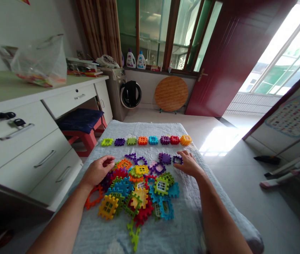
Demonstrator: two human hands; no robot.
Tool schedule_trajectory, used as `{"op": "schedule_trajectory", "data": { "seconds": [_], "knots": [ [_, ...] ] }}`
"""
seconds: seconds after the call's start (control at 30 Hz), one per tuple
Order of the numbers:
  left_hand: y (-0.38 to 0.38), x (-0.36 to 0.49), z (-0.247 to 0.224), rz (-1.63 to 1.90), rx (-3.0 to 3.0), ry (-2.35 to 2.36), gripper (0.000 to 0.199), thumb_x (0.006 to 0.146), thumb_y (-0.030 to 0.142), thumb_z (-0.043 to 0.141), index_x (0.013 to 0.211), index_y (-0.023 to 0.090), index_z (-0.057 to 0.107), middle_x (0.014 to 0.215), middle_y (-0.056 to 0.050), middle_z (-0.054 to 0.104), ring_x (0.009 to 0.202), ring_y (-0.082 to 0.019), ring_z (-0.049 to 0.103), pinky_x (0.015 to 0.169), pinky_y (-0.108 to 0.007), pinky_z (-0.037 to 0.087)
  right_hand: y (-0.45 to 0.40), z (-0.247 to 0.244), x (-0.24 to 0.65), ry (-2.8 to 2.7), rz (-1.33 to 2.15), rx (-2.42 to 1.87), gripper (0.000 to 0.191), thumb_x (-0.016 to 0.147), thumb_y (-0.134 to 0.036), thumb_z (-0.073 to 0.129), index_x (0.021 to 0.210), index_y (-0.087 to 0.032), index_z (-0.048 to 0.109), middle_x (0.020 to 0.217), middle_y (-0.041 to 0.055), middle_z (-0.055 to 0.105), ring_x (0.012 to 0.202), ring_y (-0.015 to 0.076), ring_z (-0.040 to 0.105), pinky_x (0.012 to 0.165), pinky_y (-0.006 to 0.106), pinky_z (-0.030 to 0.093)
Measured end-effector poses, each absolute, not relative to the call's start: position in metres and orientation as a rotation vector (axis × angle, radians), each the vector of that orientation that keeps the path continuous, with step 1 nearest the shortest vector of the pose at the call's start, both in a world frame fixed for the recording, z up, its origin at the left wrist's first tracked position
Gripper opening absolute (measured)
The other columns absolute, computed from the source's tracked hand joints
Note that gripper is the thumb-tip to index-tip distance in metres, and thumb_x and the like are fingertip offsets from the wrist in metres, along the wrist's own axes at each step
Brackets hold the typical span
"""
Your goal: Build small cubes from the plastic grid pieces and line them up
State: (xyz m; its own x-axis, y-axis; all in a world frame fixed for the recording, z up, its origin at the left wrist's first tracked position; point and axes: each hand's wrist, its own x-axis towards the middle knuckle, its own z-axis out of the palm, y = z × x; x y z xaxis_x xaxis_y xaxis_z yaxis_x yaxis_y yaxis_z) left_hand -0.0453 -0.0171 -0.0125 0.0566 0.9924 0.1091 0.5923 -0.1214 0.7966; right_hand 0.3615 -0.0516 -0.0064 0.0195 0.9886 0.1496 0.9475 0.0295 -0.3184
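Note:
My right hand (188, 164) has its thumb and forefinger around a small purple square frame (178, 159) lying on the cloth. Just left of it lies a purple textured square tile (165, 158). My left hand (99, 170), fingers loosely curled and nothing visible in them, is at the left edge of a heap of notched plastic building tiles (141, 195). The heap mixes red, blue, green, yellow and orange pieces. A purple triangular tile (130, 157) and a purple tile with a round opening (157, 168) lie at its far side.
Across the cloth-covered surface (187, 225) runs a row of small blocks, from a lime one (107, 142) to an orange-yellow one (186, 140). White drawers (33, 141) and a stool (82, 121) stand left. Behind are a washing machine (118, 93) and a round tabletop (171, 93).

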Motion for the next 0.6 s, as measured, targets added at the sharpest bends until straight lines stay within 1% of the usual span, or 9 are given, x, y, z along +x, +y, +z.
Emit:
{"op": "schedule_trajectory", "data": {
  "seconds": [0.03,0.07,0.13,0.2,0.37,0.6],
  "knots": [
    [-0.017,-0.045,-0.013,0.911,1.774,1.588,0.043,0.068,0.051,0.060,0.095,0.018,0.066,0.085,-0.006,0.072,0.080,-0.022,0.067,0.076,-0.032,0.053,-0.053,-0.006,0.363,-2.031,0.195,-1.968,0.054,0.067,-0.040,0.069,0.117,-0.023,0.059,0.115,0.0092,0.057,0.101,0.0270,0.050,0.085,0.036,0.038],
    [-0.017,-0.045,-0.013,0.907,1.775,1.590,0.043,0.068,0.051,0.059,0.095,0.018,0.066,0.086,-0.006,0.072,0.080,-0.022,0.067,0.077,-0.032,0.053,-0.053,-0.004,0.363,-2.063,0.215,-1.967,0.051,0.066,-0.038,0.070,0.114,-0.022,0.061,0.111,0.0086,0.057,0.099,0.0266,0.050,0.084,0.037,0.038],
    [-0.016,-0.046,-0.014,0.896,1.785,1.597,0.043,0.069,0.051,0.059,0.095,0.018,0.066,0.086,-0.006,0.072,0.081,-0.022,0.067,0.077,-0.032,0.053,-0.052,0.000,0.364,-2.067,0.232,-1.955,0.040,0.067,-0.033,0.069,0.105,-0.021,0.064,0.101,0.0076,0.058,0.093,0.0245,0.051,0.083,0.036,0.038],
    [-0.016,-0.046,-0.015,0.889,1.803,1.600,0.042,0.069,0.051,0.060,0.095,0.019,0.066,0.086,-0.005,0.072,0.081,-0.022,0.067,0.077,-0.032,0.053,-0.050,0.003,0.361,-2.015,0.207,-1.879,0.034,0.069,-0.030,0.067,0.101,-0.020,0.065,0.095,0.0066,0.058,0.090,0.0226,0.052,0.082,0.036,0.040],
    [-0.016,-0.044,-0.014,0.891,1.822,1.600,0.041,0.068,0.052,0.060,0.093,0.020,0.066,0.084,-0.004,0.072,0.079,-0.022,0.067,0.075,-0.031,0.053,-0.046,0.003,0.334,-1.978,0.166,-1.625,0.041,0.069,-0.028,0.069,0.108,-0.021,0.061,0.100,0.0060,0.056,0.095,0.0226,0.051,0.088,0.037,0.040],
    [-0.017,-0.043,-0.012,0.890,1.804,1.605,0.041,0.067,0.051,0.061,0.093,0.020,0.066,0.085,-0.004,0.072,0.080,-0.022,0.067,0.075,-0.031,0.053,-0.041,-0.010,0.316,-2.083,0.231,-1.656,0.047,0.068,-0.025,0.069,0.113,-0.020,0.059,0.107,0.0076,0.054,0.102,0.0246,0.048,0.092,0.039,0.039]
  ]
}}
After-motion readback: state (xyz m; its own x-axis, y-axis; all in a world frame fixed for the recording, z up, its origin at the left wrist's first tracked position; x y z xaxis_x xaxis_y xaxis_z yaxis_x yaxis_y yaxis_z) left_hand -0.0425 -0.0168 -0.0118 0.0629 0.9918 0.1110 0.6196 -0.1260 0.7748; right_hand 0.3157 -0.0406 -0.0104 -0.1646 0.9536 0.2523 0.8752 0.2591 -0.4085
